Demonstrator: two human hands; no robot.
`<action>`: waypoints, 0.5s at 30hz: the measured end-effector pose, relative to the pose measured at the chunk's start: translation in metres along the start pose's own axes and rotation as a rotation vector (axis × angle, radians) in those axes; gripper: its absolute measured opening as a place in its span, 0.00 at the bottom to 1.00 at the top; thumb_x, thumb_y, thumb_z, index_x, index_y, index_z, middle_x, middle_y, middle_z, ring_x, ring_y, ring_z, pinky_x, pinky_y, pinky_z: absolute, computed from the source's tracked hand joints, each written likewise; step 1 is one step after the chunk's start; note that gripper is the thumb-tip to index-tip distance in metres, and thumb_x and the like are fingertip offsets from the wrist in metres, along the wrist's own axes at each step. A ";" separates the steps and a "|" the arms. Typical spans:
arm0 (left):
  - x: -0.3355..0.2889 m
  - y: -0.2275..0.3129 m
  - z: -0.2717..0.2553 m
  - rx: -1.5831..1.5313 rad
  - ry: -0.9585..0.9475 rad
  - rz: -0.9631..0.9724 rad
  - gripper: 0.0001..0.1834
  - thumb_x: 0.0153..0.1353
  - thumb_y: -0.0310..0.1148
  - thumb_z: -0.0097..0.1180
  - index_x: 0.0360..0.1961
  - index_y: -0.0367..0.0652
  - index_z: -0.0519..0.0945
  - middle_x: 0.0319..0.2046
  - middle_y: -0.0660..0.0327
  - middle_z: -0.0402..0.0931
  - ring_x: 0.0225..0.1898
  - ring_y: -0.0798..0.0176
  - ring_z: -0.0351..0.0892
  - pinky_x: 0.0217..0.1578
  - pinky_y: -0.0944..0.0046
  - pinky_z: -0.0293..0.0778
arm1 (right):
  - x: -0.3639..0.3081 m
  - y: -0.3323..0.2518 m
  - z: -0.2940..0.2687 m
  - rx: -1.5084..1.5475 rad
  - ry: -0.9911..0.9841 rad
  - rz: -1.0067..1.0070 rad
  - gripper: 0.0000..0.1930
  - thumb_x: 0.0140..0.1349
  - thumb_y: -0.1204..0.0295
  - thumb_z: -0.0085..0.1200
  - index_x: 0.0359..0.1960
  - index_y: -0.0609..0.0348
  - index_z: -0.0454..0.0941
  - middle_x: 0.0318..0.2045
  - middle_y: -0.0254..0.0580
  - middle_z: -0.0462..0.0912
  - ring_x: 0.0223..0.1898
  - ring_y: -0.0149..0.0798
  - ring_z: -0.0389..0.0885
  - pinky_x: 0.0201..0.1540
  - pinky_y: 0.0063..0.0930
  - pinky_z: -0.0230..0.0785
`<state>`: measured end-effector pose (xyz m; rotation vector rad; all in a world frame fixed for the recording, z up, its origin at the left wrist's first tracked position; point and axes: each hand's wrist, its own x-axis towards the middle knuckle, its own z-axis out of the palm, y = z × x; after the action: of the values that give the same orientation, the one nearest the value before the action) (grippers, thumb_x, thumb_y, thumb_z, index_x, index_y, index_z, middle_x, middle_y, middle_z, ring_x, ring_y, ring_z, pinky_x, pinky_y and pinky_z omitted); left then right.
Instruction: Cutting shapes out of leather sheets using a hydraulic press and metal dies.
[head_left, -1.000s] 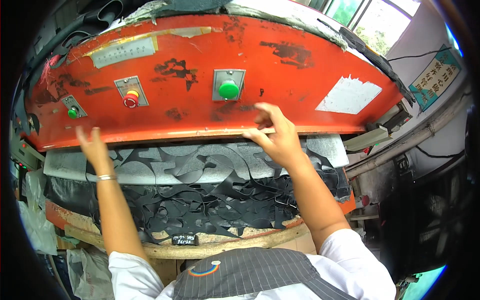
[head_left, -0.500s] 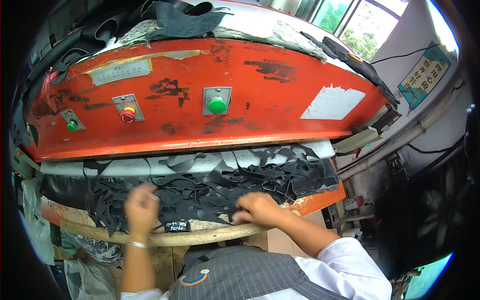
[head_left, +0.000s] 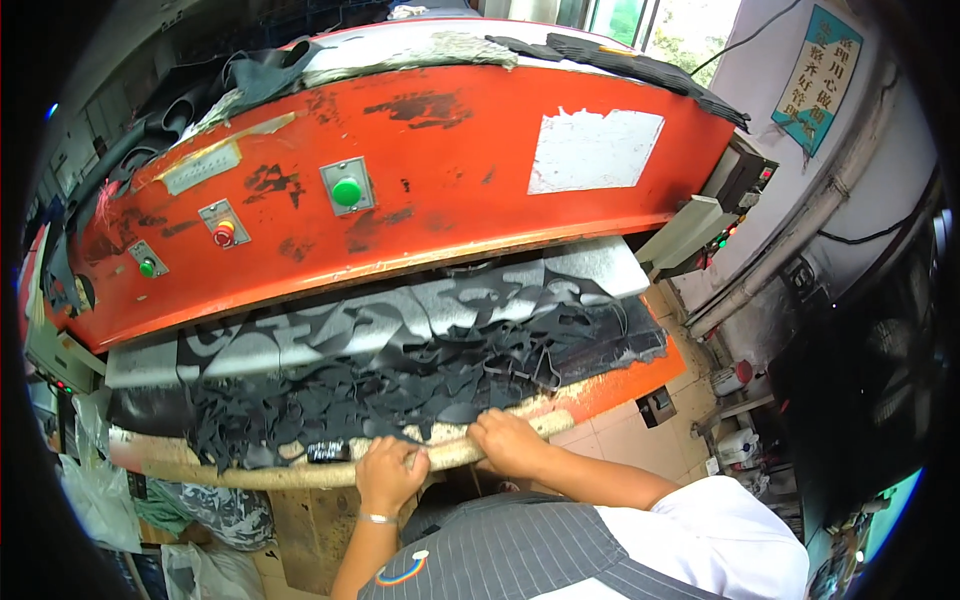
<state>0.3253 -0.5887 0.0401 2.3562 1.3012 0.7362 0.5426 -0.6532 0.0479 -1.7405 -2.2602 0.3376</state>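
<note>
Along the front edge of the press bed runs a worn, pale padded bar (head_left: 250, 474). My left hand (head_left: 388, 478) is closed over it, near the middle. A little to the right, my right hand (head_left: 508, 442) rests with its fingers curled over the same bar. Just beyond both hands lies a heap of dark leather-like scraps (head_left: 330, 395), tangled strips and cut-out pieces. A thin metal cutting die (head_left: 530, 370) sits on the right part of the heap. By my left hand is a small black block (head_left: 327, 452) with white marks.
The orange press head (head_left: 420, 170) spans the far side, with a green button (head_left: 346, 192) and a red stop knob (head_left: 224, 234). A white pad (head_left: 250, 345) carrying cut sheet remnants lies under it. Plastic bags (head_left: 105, 500) stand at left; a black fan (head_left: 870, 350) is at right.
My view has turned rightward. My left hand has come down from above the scraps to the bar; my right hand has also settled on it. More of the white pad shows.
</note>
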 end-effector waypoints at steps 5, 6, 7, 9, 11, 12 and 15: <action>-0.001 0.000 0.007 0.050 0.012 0.009 0.05 0.45 0.37 0.63 0.18 0.51 0.82 0.20 0.64 0.73 0.26 0.56 0.75 0.24 0.57 0.70 | 0.044 0.048 -0.070 0.373 -0.438 -0.117 0.22 0.53 0.56 0.62 0.44 0.57 0.77 0.34 0.54 0.82 0.40 0.57 0.81 0.42 0.48 0.72; -0.001 0.000 0.009 0.052 0.030 0.016 0.05 0.44 0.37 0.63 0.18 0.50 0.82 0.19 0.64 0.73 0.26 0.56 0.74 0.24 0.58 0.70 | 0.062 0.068 -0.075 0.458 -0.232 -0.196 0.23 0.53 0.56 0.62 0.45 0.57 0.77 0.37 0.54 0.82 0.42 0.57 0.80 0.44 0.47 0.71; 0.001 0.001 0.012 0.047 0.038 0.026 0.05 0.43 0.36 0.63 0.18 0.50 0.82 0.19 0.64 0.73 0.25 0.56 0.74 0.24 0.58 0.70 | 0.087 0.092 -0.084 0.347 -0.079 -0.262 0.23 0.53 0.55 0.62 0.45 0.57 0.77 0.39 0.54 0.81 0.43 0.56 0.79 0.46 0.46 0.71; 0.009 0.003 0.018 0.050 0.051 0.031 0.05 0.43 0.36 0.64 0.17 0.50 0.81 0.19 0.65 0.74 0.25 0.57 0.74 0.24 0.58 0.70 | 0.138 0.148 -0.095 0.116 0.077 -0.198 0.28 0.51 0.53 0.64 0.50 0.55 0.74 0.44 0.53 0.79 0.49 0.56 0.75 0.53 0.46 0.66; 0.016 0.005 0.024 0.057 0.041 0.020 0.05 0.42 0.36 0.64 0.17 0.50 0.81 0.19 0.65 0.74 0.24 0.57 0.75 0.23 0.59 0.70 | 0.180 0.199 -0.088 -0.133 0.131 -0.112 0.43 0.45 0.48 0.67 0.63 0.49 0.64 0.61 0.61 0.64 0.65 0.59 0.60 0.65 0.49 0.54; 0.020 0.008 0.024 0.073 0.050 0.004 0.05 0.42 0.36 0.64 0.17 0.50 0.81 0.19 0.65 0.74 0.24 0.57 0.75 0.23 0.59 0.70 | 0.200 0.216 -0.087 -0.206 0.065 -0.060 0.48 0.43 0.45 0.67 0.67 0.46 0.60 0.64 0.64 0.59 0.69 0.60 0.53 0.69 0.51 0.46; 0.032 0.015 0.021 0.076 0.035 -0.038 0.05 0.42 0.35 0.64 0.18 0.50 0.81 0.19 0.65 0.75 0.24 0.58 0.75 0.23 0.60 0.69 | 0.229 0.241 -0.084 -0.227 0.013 -0.013 0.50 0.38 0.39 0.64 0.66 0.43 0.62 0.64 0.66 0.58 0.69 0.61 0.50 0.70 0.52 0.39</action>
<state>0.3620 -0.5705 0.0402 2.3808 1.4079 0.7326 0.7346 -0.3692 0.0598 -1.8264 -2.3787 0.0676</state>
